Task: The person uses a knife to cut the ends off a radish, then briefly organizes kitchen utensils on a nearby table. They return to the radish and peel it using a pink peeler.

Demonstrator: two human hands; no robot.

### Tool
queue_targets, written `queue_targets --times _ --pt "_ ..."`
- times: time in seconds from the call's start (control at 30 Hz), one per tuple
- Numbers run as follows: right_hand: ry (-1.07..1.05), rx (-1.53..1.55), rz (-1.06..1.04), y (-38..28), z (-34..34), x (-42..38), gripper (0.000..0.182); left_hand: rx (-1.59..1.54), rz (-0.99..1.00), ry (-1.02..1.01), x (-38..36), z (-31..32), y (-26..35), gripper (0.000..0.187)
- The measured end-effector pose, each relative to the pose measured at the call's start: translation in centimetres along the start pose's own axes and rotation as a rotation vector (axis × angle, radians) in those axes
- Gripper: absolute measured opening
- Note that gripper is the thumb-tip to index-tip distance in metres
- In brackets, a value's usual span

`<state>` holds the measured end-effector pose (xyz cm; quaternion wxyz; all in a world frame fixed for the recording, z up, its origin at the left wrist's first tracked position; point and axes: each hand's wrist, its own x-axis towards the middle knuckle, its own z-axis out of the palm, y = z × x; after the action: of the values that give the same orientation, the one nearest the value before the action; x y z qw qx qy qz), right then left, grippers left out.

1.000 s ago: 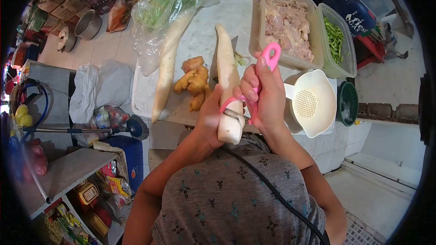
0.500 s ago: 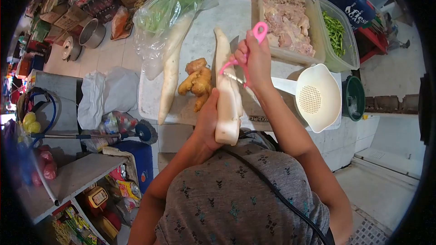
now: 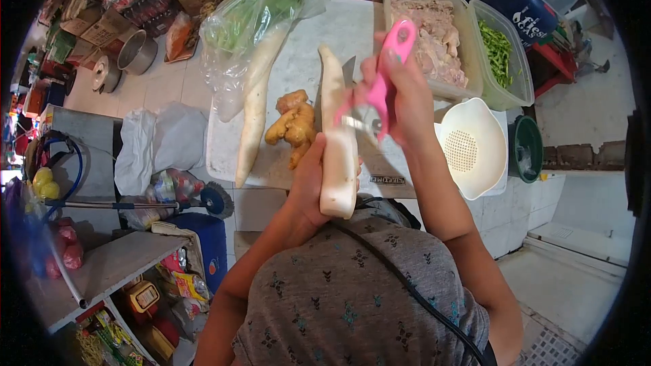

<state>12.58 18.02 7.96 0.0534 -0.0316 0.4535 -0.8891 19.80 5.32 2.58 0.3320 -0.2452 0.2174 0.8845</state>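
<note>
My left hand (image 3: 308,186) is wrapped round the thick lower part of a long white radish (image 3: 338,176), whose thin end points away from me over the table. My right hand (image 3: 412,98) grips a pink peeler (image 3: 401,37), blurred by motion. The peeler's head overlaps the radish's right edge; whether its blade touches cannot be made out. A knob of ginger (image 3: 298,125) lies just left of the radish. Further left is a second white radish (image 3: 252,118), its upper part in a clear plastic bag (image 3: 227,34) with green leaves. A knife blade (image 3: 348,69) shows partly behind the held radish.
A white strainer (image 3: 485,163) sits at the table's right edge, beside a green bin (image 3: 527,149). At the back right stand plastic tubs of raw meat (image 3: 434,27) and chopped green vegetables (image 3: 498,51). A shelf (image 3: 115,264) and a long-handled brush (image 3: 215,198) are at left.
My right hand has shifted right with the peeler, which is now turned differently. The strip along the radish's right side no longer shows. My left hand holds nearly the same place.
</note>
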Motion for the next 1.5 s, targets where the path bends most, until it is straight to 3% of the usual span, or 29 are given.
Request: queue_targets --times 0.1,0.33,0.67,0.8,1.17,1.5 --pt "-0.132 0.207 0.201 0.5 0.0 -2.7 0.03 -0.021 0.082 -0.093 0.0 0.5 -0.3 0.032" --pt "0.027 0.194 0.381 2.3 1.0 -2.4 0.024 -0.052 0.116 -0.069 -0.5 1.2 -0.2 0.023" --pt "0.279 0.175 0.334 6.4 -2.9 5.4 0.012 0.111 0.011 0.136 -0.1 0.2 0.2 0.043" --pt "0.246 0.044 0.252 8.0 -4.4 8.3 0.013 0.256 0.052 0.189 -0.5 0.4 0.6 0.045" --pt "0.519 -0.208 0.175 11.3 -5.7 16.2 0.02 0.36 0.018 0.222 -1.2 -0.6 1.8 0.05" --pt "0.541 -0.352 0.045 12.6 -8.0 22.9 0.019 0.307 -0.088 0.241 -1.5 -2.4 2.5 0.05"
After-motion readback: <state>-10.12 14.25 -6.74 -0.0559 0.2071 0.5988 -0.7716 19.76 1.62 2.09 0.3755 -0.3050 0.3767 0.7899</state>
